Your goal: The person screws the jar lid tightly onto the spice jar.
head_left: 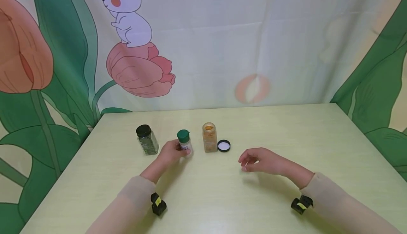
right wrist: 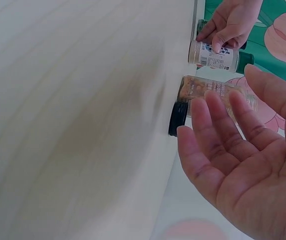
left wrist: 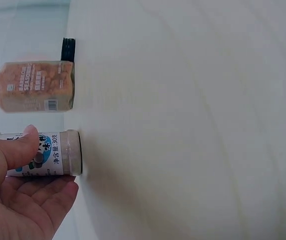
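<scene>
My left hand (head_left: 171, 153) grips a small seasoning shaker (head_left: 185, 145) with a green cap, thumb across its white label (left wrist: 50, 150). The shaker stands upright, at or close to the table surface. Just right of it is an uncapped glass jar (head_left: 210, 138) of orange seasoning, its mouth bare. A black lid (head_left: 224, 145) lies beside that jar with its white inside facing up. My right hand (head_left: 260, 160) hovers over the table to the right of the lid, fingers loosely bent and holding nothing; the right wrist view shows its palm (right wrist: 252, 175).
A square glass jar (head_left: 147, 141) with a black lid and dark green contents stands left of my left hand. The pale wooden table (head_left: 222, 198) ends at a printed curtain (head_left: 206, 50) behind the jars. Each sleeve carries a small black device (head_left: 158, 204) near the wrist.
</scene>
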A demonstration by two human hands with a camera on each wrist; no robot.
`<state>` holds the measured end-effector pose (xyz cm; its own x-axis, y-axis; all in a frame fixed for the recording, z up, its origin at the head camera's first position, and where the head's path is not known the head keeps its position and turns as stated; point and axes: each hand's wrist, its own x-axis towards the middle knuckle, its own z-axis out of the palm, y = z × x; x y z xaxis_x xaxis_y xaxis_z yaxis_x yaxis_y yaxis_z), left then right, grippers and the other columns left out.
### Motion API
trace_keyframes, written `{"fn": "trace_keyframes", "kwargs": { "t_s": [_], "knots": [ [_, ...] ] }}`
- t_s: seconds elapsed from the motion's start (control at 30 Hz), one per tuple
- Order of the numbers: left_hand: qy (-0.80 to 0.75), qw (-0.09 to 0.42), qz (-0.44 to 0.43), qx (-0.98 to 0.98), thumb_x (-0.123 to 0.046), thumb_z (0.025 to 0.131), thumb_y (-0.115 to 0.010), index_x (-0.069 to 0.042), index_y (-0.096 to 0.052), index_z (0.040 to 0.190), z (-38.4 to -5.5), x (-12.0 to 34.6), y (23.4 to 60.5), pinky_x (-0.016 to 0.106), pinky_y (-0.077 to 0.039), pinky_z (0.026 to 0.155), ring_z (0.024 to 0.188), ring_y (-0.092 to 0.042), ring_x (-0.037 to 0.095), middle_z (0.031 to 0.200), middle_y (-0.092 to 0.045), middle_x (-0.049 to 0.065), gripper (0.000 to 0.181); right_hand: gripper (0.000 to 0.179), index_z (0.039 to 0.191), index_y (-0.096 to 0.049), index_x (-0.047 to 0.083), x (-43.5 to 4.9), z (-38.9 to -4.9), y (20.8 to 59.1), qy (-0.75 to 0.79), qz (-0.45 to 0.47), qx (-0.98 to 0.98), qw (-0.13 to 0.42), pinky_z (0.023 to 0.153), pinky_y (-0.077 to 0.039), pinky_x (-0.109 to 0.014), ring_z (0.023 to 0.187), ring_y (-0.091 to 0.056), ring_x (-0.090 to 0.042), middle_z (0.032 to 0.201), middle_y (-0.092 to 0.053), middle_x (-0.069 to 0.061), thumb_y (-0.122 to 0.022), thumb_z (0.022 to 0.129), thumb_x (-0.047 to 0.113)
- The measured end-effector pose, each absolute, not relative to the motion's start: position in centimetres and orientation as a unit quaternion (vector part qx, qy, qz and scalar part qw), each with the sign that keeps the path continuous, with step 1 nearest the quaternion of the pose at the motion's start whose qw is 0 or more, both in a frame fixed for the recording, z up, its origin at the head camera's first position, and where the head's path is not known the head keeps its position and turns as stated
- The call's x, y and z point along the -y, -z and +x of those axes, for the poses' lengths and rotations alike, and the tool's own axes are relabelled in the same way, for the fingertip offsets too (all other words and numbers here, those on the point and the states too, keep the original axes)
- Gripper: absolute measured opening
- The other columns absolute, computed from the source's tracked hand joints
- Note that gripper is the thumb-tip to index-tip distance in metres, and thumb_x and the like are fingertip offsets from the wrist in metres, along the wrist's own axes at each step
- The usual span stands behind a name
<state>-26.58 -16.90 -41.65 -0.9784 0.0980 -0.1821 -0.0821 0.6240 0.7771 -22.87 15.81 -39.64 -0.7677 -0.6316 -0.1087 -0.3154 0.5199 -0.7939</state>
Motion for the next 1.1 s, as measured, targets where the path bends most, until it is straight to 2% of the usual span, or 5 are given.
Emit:
{"fn": "trace_keyframes", "kwargs": {
  "t_s": [1.1],
  "knots": [
    [-0.430,0.101,-0.017,-0.897,-0.010,0.101,-0.063,0.013,-0.048,0.142,-27.2,19.1,41.5,0.056,-0.041,0.119,0.138,-0.053,0.046,0.147,-0.053,0.032,0.049,0.028,0.116,-0.064,-0.006,-15.6,-23.1,40.3,0.408,-0.272,-0.846,0.210,0.084,-0.055,-0.024,0.099,-0.066,-0.012,0.104,-0.073,-0.014,-0.069,0.097,0.014]
  ]
}}
